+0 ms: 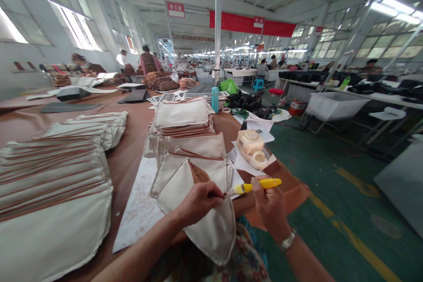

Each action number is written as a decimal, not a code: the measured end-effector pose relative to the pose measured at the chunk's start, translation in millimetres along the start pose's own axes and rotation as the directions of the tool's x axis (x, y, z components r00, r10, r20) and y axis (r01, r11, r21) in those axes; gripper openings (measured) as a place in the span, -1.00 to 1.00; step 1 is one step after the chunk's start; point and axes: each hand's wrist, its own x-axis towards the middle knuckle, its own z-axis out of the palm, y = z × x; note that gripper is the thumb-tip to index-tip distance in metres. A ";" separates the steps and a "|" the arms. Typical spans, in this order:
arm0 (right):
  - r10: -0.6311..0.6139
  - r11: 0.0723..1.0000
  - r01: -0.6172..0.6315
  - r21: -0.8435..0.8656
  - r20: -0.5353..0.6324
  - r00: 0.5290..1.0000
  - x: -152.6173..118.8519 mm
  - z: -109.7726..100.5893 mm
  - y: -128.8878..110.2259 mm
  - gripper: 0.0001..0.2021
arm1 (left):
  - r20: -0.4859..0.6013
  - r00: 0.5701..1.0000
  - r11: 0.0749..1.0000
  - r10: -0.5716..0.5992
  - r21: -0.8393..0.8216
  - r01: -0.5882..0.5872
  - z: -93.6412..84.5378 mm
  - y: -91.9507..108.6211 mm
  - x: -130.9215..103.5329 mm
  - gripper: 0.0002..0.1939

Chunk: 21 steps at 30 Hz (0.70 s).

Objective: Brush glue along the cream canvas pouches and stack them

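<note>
My left hand (201,200) pinches the edge of a cream fabric panel (214,231) with brown backing, which sags over the table's front edge. In my right hand (271,207) is a yellow-handled brush (259,184); its bristle end points left and reaches the panel's edge beside my left fingers. Behind the held piece rises a stack of similar cream panels (181,114) with brown layers between them. A stained plastic container (250,142) with a round open mouth stands on paper to the right of the stack.
Rows of overlapping cream panels (53,211) cover the table's left side. A white board (139,205) lies under the stack. Farther back are a teal bottle (214,99), black scraps (247,103) and a green bag (229,86). A white bin (337,105) stands across the aisle; other people work behind.
</note>
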 end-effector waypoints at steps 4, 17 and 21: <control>0.023 1.000 -0.025 -0.010 -0.093 0.995 12.5 -17.9 -10.1 -0.65 | 0.000 0.996 0.992 0.094 0.089 -0.094 -0.2 -1.0 -16.1 -0.90; 0.070 0.964 -0.134 0.229 0.267 0.961 2.7 -30.2 -36.0 -0.69 | 0.001 0.963 0.929 0.271 0.262 -0.262 3.7 -1.9 -38.5 -0.83; 0.002 0.991 -0.015 0.132 0.097 0.995 8.8 -29.6 -42.1 -0.69 | -0.015 0.970 0.934 0.243 0.275 -0.230 5.1 -0.2 -38.7 -0.82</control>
